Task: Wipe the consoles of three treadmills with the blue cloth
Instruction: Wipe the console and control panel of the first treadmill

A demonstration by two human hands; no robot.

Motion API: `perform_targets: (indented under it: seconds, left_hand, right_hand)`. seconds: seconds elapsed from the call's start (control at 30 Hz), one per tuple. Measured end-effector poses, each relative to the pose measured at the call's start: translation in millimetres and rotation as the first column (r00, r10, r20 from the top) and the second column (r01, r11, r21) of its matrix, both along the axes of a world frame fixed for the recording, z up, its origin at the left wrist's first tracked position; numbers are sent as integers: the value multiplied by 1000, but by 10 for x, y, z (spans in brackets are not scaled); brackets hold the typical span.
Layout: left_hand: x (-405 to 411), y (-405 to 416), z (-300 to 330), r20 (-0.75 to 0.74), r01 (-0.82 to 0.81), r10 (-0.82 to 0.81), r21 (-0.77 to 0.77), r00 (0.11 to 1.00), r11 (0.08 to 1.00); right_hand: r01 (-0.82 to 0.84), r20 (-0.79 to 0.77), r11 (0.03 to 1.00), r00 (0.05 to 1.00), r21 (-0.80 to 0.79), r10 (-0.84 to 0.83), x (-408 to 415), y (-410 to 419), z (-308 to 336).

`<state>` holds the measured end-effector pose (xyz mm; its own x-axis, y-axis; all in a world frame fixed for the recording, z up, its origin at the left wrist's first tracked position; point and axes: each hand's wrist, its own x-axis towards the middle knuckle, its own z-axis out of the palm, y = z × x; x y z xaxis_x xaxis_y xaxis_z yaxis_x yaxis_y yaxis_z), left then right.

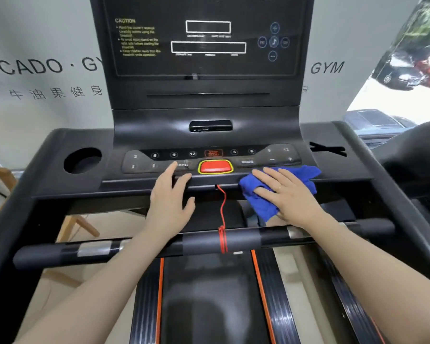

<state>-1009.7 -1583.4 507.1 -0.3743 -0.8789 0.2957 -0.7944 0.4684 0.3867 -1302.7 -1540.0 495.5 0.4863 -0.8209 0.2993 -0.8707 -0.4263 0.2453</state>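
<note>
A black treadmill console (206, 135) fills the view, with a dark display panel (204, 38) above and a row of buttons below. The blue cloth (258, 202) lies crumpled on the console's front edge, right of the red stop button (215, 166). My right hand (288, 194) presses flat on the cloth, fingers spread. My left hand (170, 197) rests bare on the console's front edge left of the red button, fingers apart and touching the button strip.
A red safety cord (222, 219) hangs from under the stop button to the black handlebar (209, 242). A round cup holder (82, 160) sits at the console's left. The running belt (209, 301) lies below. A second treadmill's edge (417, 155) stands at right; a wooden chair (0, 180) at left.
</note>
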Motion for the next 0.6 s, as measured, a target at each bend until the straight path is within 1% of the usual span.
perform_targets:
  seconds: [0.07, 0.1, 0.13, 0.17, 0.2, 0.23, 0.27, 0.33, 0.37, 0.43, 0.5, 0.57, 0.6]
  left_hand:
    - [-129, 31, 13, -26, 45, -45, -2, 999, 999]
    - [-182, 43, 33, -43, 61, -61, -3, 997, 998]
    - [-233, 59, 66, -65, 72, -72, -8, 995, 997]
    - [-280, 85, 118, -92, 81, -83, -20, 992, 996]
    - [-326, 110, 172, -126, 93, -95, -25, 988, 995]
    - [-371, 141, 231, -166, 110, -111, -17, 980, 994]
    - [-414, 183, 293, -218, 138, -132, 12, 967, 990]
    - [-492, 306, 432, -342, 221, -166, 127, 925, 967]
    - [-525, 378, 489, -395, 277, -181, 203, 901, 939]
    - [-570, 525, 586, -485, 385, -198, 323, 852, 865]
    - [-580, 621, 626, -571, 465, -195, 376, 798, 802]
    - [-594, 690, 682, -655, 524, -169, 395, 737, 754]
    - [-601, 717, 707, -699, 542, -128, 411, 703, 734]
  right_hand:
    - [146, 103, 989, 984, 22, -148, -203, 72, 15]
    - [257, 192, 965, 946, 54, -262, -245, 84, 60]
    - [379, 303, 920, 869, 99, -390, -254, 83, 125]
    - [480, 426, 864, 757, 151, -495, -241, 68, 203]
    - [527, 535, 825, 645, 205, -545, -209, 47, 286]
    - [503, 621, 829, 576, 243, -531, -160, 37, 354]
    - [447, 673, 859, 559, 249, -485, -77, 56, 424]
    - [332, 707, 919, 597, 212, -379, 136, 154, 531]
    - [296, 715, 936, 611, 191, -339, 257, 224, 559]
    - [295, 741, 943, 597, 155, -308, 486, 353, 588]
    - [343, 750, 932, 583, 120, -311, 676, 448, 583]
    - [360, 775, 918, 527, 168, -349, 836, 528, 579]
    - [345, 791, 915, 489, 211, -367, 912, 572, 577]
